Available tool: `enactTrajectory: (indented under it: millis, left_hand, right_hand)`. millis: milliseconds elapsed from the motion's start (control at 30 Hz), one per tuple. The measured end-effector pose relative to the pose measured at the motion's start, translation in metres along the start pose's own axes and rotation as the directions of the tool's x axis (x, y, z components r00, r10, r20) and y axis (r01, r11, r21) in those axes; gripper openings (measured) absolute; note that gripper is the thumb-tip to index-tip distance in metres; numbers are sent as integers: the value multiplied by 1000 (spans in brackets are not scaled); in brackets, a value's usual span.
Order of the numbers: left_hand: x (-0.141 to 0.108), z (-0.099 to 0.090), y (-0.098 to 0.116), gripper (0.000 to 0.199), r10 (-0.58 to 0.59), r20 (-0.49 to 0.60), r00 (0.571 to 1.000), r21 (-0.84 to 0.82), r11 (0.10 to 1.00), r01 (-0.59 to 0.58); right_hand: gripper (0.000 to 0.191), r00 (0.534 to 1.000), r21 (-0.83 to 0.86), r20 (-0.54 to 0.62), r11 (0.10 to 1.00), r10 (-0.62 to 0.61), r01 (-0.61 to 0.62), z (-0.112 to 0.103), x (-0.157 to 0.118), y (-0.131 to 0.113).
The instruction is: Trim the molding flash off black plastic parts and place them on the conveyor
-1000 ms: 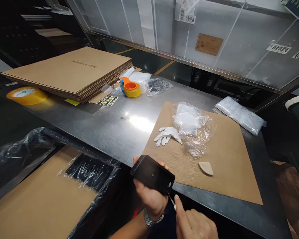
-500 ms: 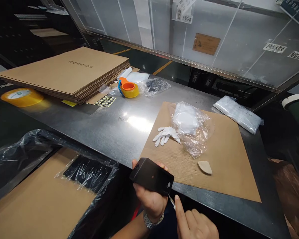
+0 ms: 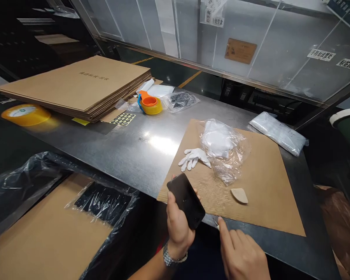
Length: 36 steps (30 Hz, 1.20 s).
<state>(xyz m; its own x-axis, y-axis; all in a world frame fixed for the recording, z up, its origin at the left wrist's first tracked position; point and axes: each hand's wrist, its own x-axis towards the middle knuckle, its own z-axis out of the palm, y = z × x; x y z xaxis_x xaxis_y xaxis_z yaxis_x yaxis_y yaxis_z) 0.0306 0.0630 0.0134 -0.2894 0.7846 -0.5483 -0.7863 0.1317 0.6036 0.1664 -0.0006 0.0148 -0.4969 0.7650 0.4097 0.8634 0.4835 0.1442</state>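
Note:
My left hand (image 3: pixel 177 227), with a metal watch on its wrist, is wrapped round a dark rectangular plastic shell (image 3: pixel 186 202). The shell is tilted above the table's front edge, its long side running down to the right. To its right, my right hand (image 3: pixel 241 251) is closed on a thin knife (image 3: pixel 216 223) with a light handle, index finger stretched along it. The knife's tip is apart from the shell; most of its handle is hidden by the fingers. Beyond the hands, a white glove (image 3: pixel 195 158) and a beige wedge-shaped pad (image 3: pixel 239 195) lie on a cardboard sheet (image 3: pixel 268 186).
A clear bag (image 3: pixel 221 144) with white contents lies on the cardboard. Farther left are a tape dispenser (image 3: pixel 150 104), a tape roll (image 3: pixel 26 114) and stacked cardboard (image 3: pixel 76 83). A plastic-lined box (image 3: pixel 41 229) stands at lower left. A wrapped pack (image 3: pixel 280 132) rests at right.
My left hand has turned the shell to a steeper angle and raised its far end. My right hand has moved right with the knife, away from the shell's lower corner.

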Motion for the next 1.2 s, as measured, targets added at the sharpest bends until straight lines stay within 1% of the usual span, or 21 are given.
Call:
enactTrajectory:
  millis: [67,133,200,267,467,700,833,1067,1200]
  left_hand:
    - [0,2,2,44,-100,11,995,-9,995,100]
    - [1,3,4,42,-191,36,981,-12,981,191]
    - [2,3,5,43,-252,69,965,-15,967,254]
    - [2,4,6,42,-275,101,956,-16,961,278]
    - [0,4,6,39,-248,146,958,1,968,251]
    - [-3,5,5,36,-164,192,968,15,986,164]
    - [-5,5,5,45,-161,185,970,8,987,162]
    - [-7,4,2,54,-121,195,973,30,993,118]
    - [-6,4,2,56,-150,169,974,45,988,144]
  right_hand:
    - [32,997,94,52,994,51,-55,3,-3,5]
    - [36,988,168,118,979,94,-114,4,-7,8]
    - [37,987,195,136,974,88,-114,4,-10,9]
    - [33,992,181,114,980,61,-81,1,-11,10]
    - [30,992,116,118,991,49,-63,-10,-8,11]
    - [29,993,101,109,993,46,-58,-10,-8,10]
    - [29,993,107,105,992,52,-63,-10,-8,9]
    - [30,988,118,151,991,40,-58,-9,-10,12]
    - [29,991,57,127,997,40,-48,-6,-11,12]
